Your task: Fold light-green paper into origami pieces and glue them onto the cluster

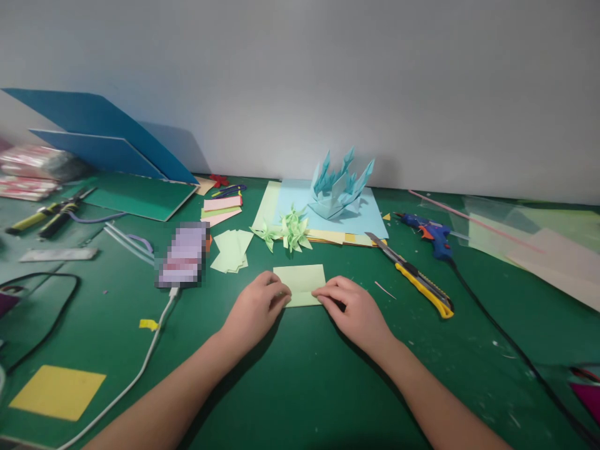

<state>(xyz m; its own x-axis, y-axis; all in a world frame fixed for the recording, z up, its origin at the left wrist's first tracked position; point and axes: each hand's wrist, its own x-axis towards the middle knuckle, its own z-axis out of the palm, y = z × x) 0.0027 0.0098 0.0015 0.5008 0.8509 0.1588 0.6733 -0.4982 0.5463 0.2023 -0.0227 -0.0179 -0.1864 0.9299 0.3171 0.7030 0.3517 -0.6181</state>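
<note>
A person's left hand [255, 309] and right hand [354, 309] each pinch a near corner of the pale green paper [300, 280], flat on the table [300, 387] just ahead of them. The two-sided grip seemingly keeps its edge square, with a utility knife [417, 284] lying near the right hand.

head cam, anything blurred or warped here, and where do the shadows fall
Head view: the phone is pixelated into blocks, the rest fairly sharp; the wall-table line bows, a wide-lens warp; soft shadows fall on the wall right of the blue board and blue paper crown; no glare on the left hand, right hand or the pale green paper they pinch.
</note>
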